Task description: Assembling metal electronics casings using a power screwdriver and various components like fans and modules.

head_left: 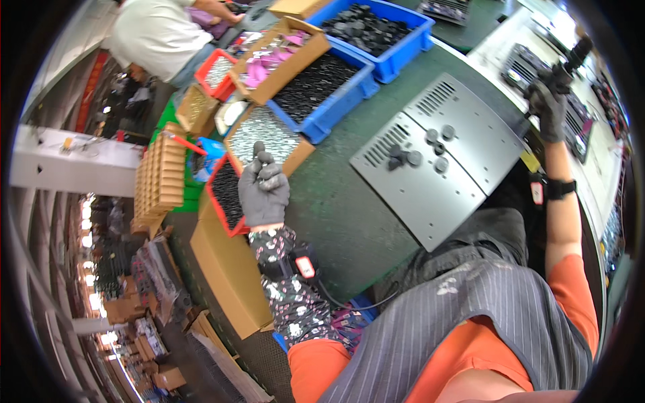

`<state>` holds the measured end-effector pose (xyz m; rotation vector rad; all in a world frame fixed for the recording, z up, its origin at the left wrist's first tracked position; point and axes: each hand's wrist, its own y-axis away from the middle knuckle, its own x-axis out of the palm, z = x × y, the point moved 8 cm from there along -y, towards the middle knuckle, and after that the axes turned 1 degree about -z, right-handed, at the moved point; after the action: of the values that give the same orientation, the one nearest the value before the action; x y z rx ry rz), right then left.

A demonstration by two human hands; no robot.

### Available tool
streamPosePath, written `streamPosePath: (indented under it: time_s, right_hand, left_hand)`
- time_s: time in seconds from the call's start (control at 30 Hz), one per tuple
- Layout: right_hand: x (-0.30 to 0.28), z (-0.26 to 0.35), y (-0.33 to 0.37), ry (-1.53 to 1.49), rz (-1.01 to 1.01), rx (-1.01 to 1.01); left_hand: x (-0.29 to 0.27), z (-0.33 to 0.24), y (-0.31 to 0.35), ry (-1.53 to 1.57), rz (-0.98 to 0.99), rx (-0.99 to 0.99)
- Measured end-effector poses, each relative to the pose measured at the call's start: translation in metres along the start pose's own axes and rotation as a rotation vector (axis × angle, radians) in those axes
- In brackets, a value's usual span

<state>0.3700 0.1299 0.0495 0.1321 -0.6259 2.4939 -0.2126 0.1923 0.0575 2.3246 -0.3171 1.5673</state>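
My left hand (264,191), in a grey glove, is closed with its fingers pinched together. It hovers over the near edge of a cardboard box of small silver metal parts (265,131); whatever its fingertips hold is too small to make out. Out to the right, my gloved right hand (547,111) is wrapped round a black power screwdriver (561,77), beside the panel's far right corner. Between my hands, two grey metal panels with slots (430,181) lie edge to edge on the green table. Several round black knob-like pieces (440,144) sit in the middle of them.
Blue bins of black parts (316,87) stand at the back, beside a cardboard box of purple pieces (269,60). A red bin of black parts (228,195) is close to my left wrist. Another person (158,37) works at the far left. A white conveyor (500,50) carries assemblies along the right.
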Motion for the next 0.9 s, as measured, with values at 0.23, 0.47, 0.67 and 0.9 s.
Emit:
streamPosePath:
  time_s: [0.23,0.47,0.67,0.9]
  right_hand:
    - [0.025,0.019,0.002,0.185,0.105,0.106]
    - [0.131,0.114,0.068,-0.453,0.402,-0.005]
    - [0.202,0.147,0.132,-0.687,0.675,0.176]
    - [0.223,0.139,0.149,-0.811,0.703,0.241]
  left_hand:
    - [0.006,0.095,0.039,-0.322,-0.150,-0.027]
    - [0.017,0.171,0.056,-0.457,-0.214,-0.128]
    - [0.035,0.233,0.061,-0.091,-0.039,-0.440]
    - [0.037,0.241,0.066,-0.070,-0.081,-0.435]
